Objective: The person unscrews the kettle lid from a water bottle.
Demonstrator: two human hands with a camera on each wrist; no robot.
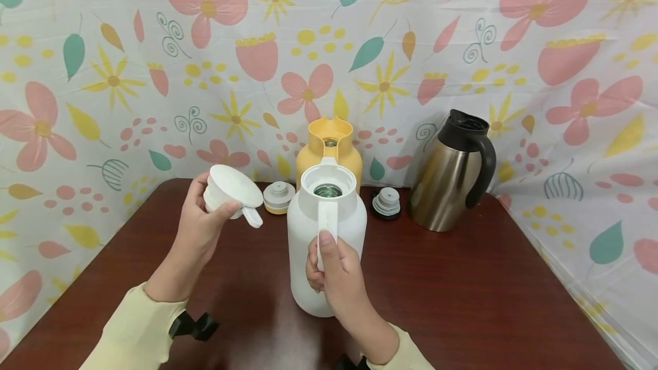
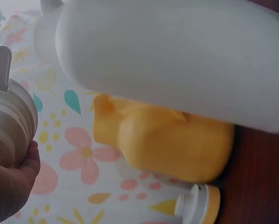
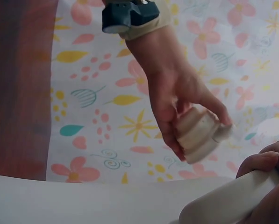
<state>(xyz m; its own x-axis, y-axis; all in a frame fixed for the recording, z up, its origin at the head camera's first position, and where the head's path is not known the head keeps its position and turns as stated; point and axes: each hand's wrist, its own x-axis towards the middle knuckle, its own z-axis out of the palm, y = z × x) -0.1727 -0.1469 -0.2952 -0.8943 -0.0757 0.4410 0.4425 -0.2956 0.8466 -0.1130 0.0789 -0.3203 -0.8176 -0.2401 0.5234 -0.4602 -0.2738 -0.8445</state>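
My left hand (image 1: 201, 218) grips a white lid (image 1: 233, 190) with a small tab, tilted in the air left of the white thermos jug (image 1: 300, 244). In the left wrist view the stepped underside of the lid (image 2: 8, 123) shows beside my thumb. My right hand (image 1: 339, 273) holds the handle (image 1: 327, 218) of the white jug, thumb on top. The jug's mouth is uncovered and its shiny inner flask shows. In the right wrist view, fingers (image 3: 261, 161) wrap the handle and the left hand (image 3: 176, 93) holds the lid behind.
Behind the white jug stands a yellow thermos jug (image 1: 329, 156) without its lid. A grey-and-yellow lid (image 1: 279, 196) lies to its left, a grey-and-black lid (image 1: 386, 202) to its right. A steel jug (image 1: 442, 181) with a black handle stands back right, before a floral curtain (image 1: 308, 44).
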